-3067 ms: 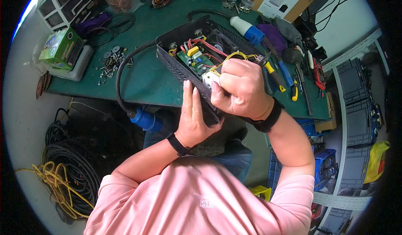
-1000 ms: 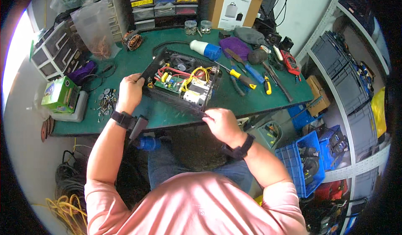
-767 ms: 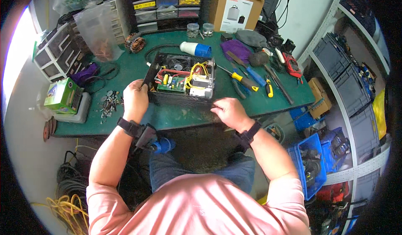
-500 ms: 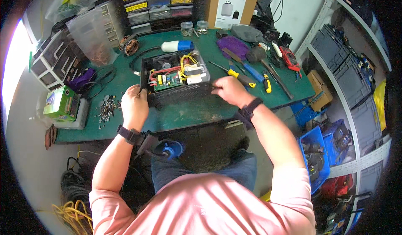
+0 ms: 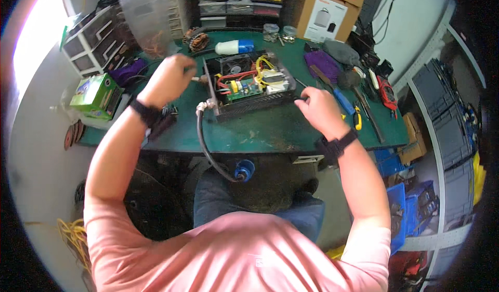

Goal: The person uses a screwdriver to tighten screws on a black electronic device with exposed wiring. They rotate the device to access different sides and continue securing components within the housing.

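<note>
While the left hand (image 5: 167, 79) hangs loosely curled above the green bench (image 5: 260, 133), holding nothing, an open black box (image 5: 248, 85) of wiring sits mid-bench (a black cable (image 5: 204, 144) droops off its near-left corner). Further right, the right hand (image 5: 320, 110) pinches the box's near-right corner.

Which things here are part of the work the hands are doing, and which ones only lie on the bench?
In the work:
- opened black case with circuit board
- black cable from the case, blue plug
- left hand beside the case; right hand at its corner

Only lying about:
- green box
- purple cloth
- two small jars
- cardboard box
</note>
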Demonstrator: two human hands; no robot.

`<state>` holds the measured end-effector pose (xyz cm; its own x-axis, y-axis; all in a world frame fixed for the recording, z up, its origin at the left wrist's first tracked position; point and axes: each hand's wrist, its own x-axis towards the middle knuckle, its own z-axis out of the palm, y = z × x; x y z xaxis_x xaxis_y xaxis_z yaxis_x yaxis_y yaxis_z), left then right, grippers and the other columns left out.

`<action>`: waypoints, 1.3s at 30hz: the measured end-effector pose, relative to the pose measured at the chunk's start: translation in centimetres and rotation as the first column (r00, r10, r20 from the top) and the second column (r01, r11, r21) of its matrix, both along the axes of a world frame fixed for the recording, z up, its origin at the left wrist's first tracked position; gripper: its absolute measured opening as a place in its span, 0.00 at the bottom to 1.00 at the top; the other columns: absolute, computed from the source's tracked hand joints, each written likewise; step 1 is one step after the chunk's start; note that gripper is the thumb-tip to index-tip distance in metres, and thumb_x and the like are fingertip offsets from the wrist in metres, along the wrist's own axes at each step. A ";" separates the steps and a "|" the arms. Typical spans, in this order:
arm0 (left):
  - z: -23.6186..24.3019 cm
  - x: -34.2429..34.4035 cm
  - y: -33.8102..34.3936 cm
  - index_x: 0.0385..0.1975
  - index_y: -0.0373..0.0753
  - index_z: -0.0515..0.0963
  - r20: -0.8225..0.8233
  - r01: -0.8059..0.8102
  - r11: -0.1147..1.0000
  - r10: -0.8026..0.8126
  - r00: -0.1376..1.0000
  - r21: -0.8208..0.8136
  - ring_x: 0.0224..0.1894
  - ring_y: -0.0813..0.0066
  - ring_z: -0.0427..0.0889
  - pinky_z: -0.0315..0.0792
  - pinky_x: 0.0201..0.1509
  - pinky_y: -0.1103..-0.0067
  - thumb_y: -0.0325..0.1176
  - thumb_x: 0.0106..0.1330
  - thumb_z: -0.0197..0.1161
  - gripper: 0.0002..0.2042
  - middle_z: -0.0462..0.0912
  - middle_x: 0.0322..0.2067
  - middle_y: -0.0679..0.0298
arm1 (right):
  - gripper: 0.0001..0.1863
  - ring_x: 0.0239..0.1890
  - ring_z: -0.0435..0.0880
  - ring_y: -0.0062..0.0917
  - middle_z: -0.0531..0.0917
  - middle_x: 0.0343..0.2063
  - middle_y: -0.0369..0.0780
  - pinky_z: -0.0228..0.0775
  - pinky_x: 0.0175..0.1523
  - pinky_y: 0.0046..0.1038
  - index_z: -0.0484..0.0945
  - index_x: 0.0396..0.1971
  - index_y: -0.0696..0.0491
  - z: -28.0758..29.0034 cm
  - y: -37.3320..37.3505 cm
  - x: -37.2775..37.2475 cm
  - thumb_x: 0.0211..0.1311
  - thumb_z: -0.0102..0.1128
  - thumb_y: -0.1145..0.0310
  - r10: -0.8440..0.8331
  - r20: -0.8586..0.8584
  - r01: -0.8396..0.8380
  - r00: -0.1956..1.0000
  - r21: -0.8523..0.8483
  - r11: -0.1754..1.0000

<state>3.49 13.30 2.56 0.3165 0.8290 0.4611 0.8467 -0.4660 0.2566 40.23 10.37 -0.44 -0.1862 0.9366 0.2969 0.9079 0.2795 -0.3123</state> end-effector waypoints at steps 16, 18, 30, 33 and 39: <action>-4.9 -1.1 9.5 0.54 0.28 0.71 0.067 0.057 0.933 -0.036 0.997 -0.356 0.49 0.50 0.80 0.73 0.52 0.67 0.24 0.50 0.56 0.26 0.81 0.44 0.43 | 0.49 0.24 0.85 0.36 0.82 0.36 0.53 0.78 0.22 0.28 0.65 0.54 0.68 -2.8 -0.2 -6.6 0.60 0.48 0.30 -0.413 -0.643 -0.292 0.645 -0.707 0.644; -5.5 -1.1 8.7 0.56 0.29 0.69 0.128 0.058 0.941 -0.016 0.992 -0.334 0.52 0.50 0.79 0.71 0.55 0.67 0.24 0.51 0.56 0.27 0.80 0.46 0.44 | 0.51 0.26 0.86 0.37 0.81 0.37 0.55 0.79 0.23 0.29 0.62 0.56 0.69 -2.8 -0.3 -7.8 0.59 0.48 0.29 -0.449 -0.646 -0.289 0.617 -0.717 0.635; -6.0 -1.7 7.0 0.54 0.29 0.70 0.496 0.221 0.877 0.023 0.868 -0.427 0.42 0.70 0.80 0.75 0.47 0.74 0.20 0.52 0.55 0.25 0.81 0.41 0.56 | 0.38 0.29 0.84 0.37 0.80 0.34 0.51 0.79 0.28 0.34 0.60 0.61 0.49 -4.3 0.9 -10.6 0.63 0.48 0.35 -0.621 -0.726 -0.340 0.295 -0.687 0.642; -6.7 -3.2 6.7 0.50 0.28 0.71 0.518 0.197 0.872 0.074 0.852 -0.449 0.40 0.72 0.79 0.74 0.46 0.77 0.20 0.52 0.55 0.21 0.81 0.37 0.59 | 0.39 0.25 0.83 0.34 0.79 0.37 0.48 0.76 0.22 0.30 0.61 0.62 0.49 -3.8 1.5 -12.0 0.61 0.53 0.35 -0.628 -0.749 -0.275 0.211 -0.662 0.697; -4.3 1.5 2.4 0.42 0.25 0.75 0.380 -0.007 0.898 0.194 0.904 -0.440 0.38 0.68 0.80 0.73 0.46 0.74 0.26 0.52 0.59 0.17 0.82 0.35 0.56 | 0.32 0.20 0.78 0.24 0.79 0.35 0.40 0.70 0.16 0.24 0.73 0.50 0.46 -3.9 3.6 -8.4 0.60 0.54 0.35 -0.594 -0.779 -0.271 0.203 -0.627 0.730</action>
<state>4.97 15.71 -1.75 0.0833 0.9879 0.1306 0.6597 -0.1529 0.7358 31.84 14.00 -4.37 -0.0124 0.8949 -0.4462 -0.1851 -0.4405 -0.8785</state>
